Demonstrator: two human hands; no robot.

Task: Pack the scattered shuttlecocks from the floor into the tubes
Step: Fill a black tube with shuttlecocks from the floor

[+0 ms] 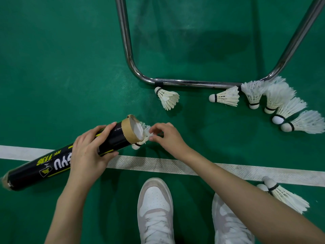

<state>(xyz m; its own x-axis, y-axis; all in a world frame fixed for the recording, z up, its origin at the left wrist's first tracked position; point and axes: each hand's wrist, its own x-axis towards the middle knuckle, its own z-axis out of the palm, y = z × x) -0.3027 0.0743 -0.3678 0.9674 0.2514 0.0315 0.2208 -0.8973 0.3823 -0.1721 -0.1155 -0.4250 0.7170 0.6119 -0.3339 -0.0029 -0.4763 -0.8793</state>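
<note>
Tube (58,160) lies left; shuttlecocks (274,101) cluster right, beside the frame (184,82).

We see open green floor (61,67) across the far left, with nothing lying on it. A bent metal frame (184,82) rests on the floor at far centre, its two legs running away from us and fencing a bare patch between them. Just near its crossbar lies a single shuttlecock (168,97); between this and the cluster of shuttlecocks (274,103) crowding the frame's right corner we note a clear gap. The tilted tube (58,157) bars the near left. Two shoes (155,210) occupy the near centre, and a shuttlecock pair (283,196) lies to their right on the white line (175,165).
</note>
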